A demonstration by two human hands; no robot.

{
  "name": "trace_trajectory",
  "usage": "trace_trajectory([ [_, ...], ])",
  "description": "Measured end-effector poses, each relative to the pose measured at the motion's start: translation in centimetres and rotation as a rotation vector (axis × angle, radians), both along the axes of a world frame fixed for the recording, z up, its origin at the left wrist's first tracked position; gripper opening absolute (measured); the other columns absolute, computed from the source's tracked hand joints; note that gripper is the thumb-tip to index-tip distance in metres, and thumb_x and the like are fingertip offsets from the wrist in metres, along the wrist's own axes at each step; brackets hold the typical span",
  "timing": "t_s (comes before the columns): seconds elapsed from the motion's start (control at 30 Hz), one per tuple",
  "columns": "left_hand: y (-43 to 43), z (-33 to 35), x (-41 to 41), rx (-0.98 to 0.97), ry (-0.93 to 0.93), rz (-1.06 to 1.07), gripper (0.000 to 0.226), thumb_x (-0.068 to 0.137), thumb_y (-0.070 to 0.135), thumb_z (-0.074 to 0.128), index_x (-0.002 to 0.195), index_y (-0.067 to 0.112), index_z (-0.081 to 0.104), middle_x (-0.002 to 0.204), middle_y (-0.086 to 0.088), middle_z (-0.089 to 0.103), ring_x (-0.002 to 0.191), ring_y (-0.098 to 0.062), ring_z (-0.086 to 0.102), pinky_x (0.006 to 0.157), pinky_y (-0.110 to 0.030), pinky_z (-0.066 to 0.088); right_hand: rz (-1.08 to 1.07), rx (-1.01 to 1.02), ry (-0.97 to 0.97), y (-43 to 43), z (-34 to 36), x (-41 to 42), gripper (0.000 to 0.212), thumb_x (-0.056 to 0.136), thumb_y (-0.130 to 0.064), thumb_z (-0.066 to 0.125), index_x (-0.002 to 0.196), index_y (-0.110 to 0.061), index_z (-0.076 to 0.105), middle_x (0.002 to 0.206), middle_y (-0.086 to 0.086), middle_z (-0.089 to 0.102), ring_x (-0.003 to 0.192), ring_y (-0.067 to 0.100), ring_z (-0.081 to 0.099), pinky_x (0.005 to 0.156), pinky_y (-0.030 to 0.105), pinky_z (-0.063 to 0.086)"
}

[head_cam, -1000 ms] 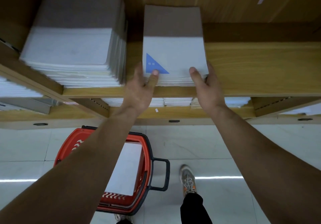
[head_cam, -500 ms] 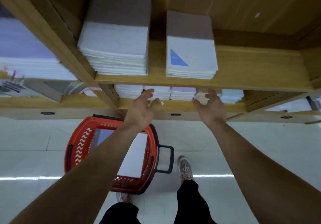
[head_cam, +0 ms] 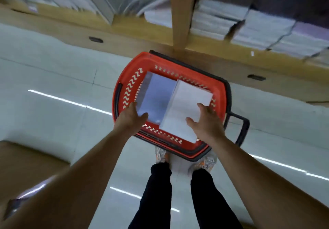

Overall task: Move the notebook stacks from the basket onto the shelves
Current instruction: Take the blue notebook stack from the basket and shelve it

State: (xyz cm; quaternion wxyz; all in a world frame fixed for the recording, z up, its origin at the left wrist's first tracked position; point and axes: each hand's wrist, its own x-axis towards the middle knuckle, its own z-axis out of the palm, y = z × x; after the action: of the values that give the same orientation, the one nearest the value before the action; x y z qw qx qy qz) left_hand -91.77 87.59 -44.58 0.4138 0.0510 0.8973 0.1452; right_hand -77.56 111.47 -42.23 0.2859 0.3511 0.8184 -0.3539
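A red basket [head_cam: 216, 89] with a black handle stands on the floor below the shelves. Inside it lie a white notebook stack [head_cam: 185, 107] on the right and a lower bluish-white stack [head_cam: 156, 97] on the left. My left hand [head_cam: 130, 116] hovers over the basket's near left rim, fingers spread and empty. Over the near right part of the white stack, my right hand [head_cam: 206, 122] is stretched out with straight fingers and holds nothing. The view is blurred by motion.
A low wooden shelf [head_cam: 179, 20] runs along the top, filled with white notebook stacks [head_cam: 263, 29]. Pale floor tiles [head_cam: 53, 86] surround the basket. My shoes [head_cam: 161, 155] stand just behind it. A wooden surface [head_cam: 26, 159] lies at the lower left.
Both hands let go of the stack with the blue triangle on the upper shelf and dropped down over the basket. The view tilted down, so the upper shelf is out of sight.
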Motion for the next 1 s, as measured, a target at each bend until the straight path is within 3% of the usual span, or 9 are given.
trace_trajectory([
  [0.17, 0.4, -7.6, -2.8, -0.002, 0.083, 0.054, 0.073, 0.083, 0.058, 0.058, 0.143, 0.023, 0.040, 0.128, -0.005, 0.062, 0.109, -0.030, 0.064, 0.089, -0.045, 0.056, 0.117, 0.086, 0.045, -3.2, -10.5, -3.7, 0.080, 0.094, -0.056, 0.058, 0.157, -0.017, 0.030, 0.160, 0.010, 0.033, 0.144, 0.032, 0.032, 0.113, 0.045, 0.036],
  [0.3, 1.1, -15.2, -5.7, -0.022, 0.103, 0.063, 0.061, 0.084, 0.050, 0.066, 0.134, 0.020, 0.049, 0.118, -0.005, 0.064, 0.099, -0.026, 0.066, 0.087, -0.045, 0.058, 0.126, 0.311, 0.177, -4.4, -17.8, -6.4, 0.084, 0.092, -0.058, 0.058, 0.159, -0.016, 0.027, 0.165, 0.010, 0.023, 0.151, 0.028, 0.021, 0.116, 0.044, 0.029],
  [0.43, 1.4, -21.4, -8.0, 0.009, 0.114, 0.157, 0.067, 0.089, 0.040, 0.071, 0.143, 0.016, 0.039, 0.128, -0.008, 0.061, 0.111, -0.029, 0.064, 0.097, -0.047, 0.054, 0.080, 0.516, 0.270, -6.3, -23.3, -6.5, 0.090, 0.088, -0.061, 0.054, 0.160, -0.016, 0.025, 0.165, 0.012, 0.024, 0.149, 0.030, 0.025, 0.115, 0.047, 0.025],
  [0.63, 1.4, -25.3, -9.6, 0.092, 0.094, 0.229, 0.090, 0.079, 0.066, 0.071, 0.148, 0.022, 0.035, 0.144, -0.004, 0.052, 0.128, -0.029, 0.053, 0.106, -0.048, 0.047, 0.066, 0.671, 0.401, -6.5, -26.0, -6.2, 0.085, 0.087, -0.057, 0.051, 0.159, -0.015, 0.031, 0.164, 0.011, 0.030, 0.146, 0.031, 0.032, 0.113, 0.046, 0.025],
  [0.8, 1.2, -26.9, -9.7, 0.148, 0.011, 0.292, 0.100, 0.068, 0.069, 0.078, 0.147, 0.023, 0.036, 0.143, 0.000, 0.051, 0.129, -0.026, 0.051, 0.107, -0.048, 0.047, 0.099, 0.691, 0.386, -6.5, -26.3, -6.3, 0.085, 0.089, -0.057, 0.049, 0.159, -0.015, 0.028, 0.164, 0.013, 0.028, 0.147, 0.033, 0.029, 0.112, 0.048, 0.025],
  [0.93, 1.2, -27.5, -9.8, 0.213, 0.002, 0.332, 0.095, 0.068, 0.060, 0.084, 0.145, 0.026, 0.040, 0.140, 0.004, 0.052, 0.127, -0.019, 0.050, 0.101, -0.033, 0.045, 0.105, 0.722, 0.382, -6.5, -26.5, -6.2, 0.084, 0.091, -0.059, 0.047, 0.159, -0.013, 0.029, 0.163, 0.014, 0.028, 0.147, 0.033, 0.029, 0.112, 0.048, 0.026],
  [1.0, 1.2, -27.5, -10.0, 0.234, -0.018, 0.351, 0.097, 0.066, 0.058, 0.086, 0.145, 0.026, 0.040, 0.139, 0.005, 0.052, 0.128, -0.020, 0.050, 0.101, -0.036, 0.045, 0.112, 0.737, 0.386, -6.5, -26.7, -6.3, 0.083, 0.092, -0.059, 0.046, 0.158, -0.013, 0.030, 0.163, 0.015, 0.029, 0.146, 0.033, 0.030, 0.111, 0.048, 0.026],
])
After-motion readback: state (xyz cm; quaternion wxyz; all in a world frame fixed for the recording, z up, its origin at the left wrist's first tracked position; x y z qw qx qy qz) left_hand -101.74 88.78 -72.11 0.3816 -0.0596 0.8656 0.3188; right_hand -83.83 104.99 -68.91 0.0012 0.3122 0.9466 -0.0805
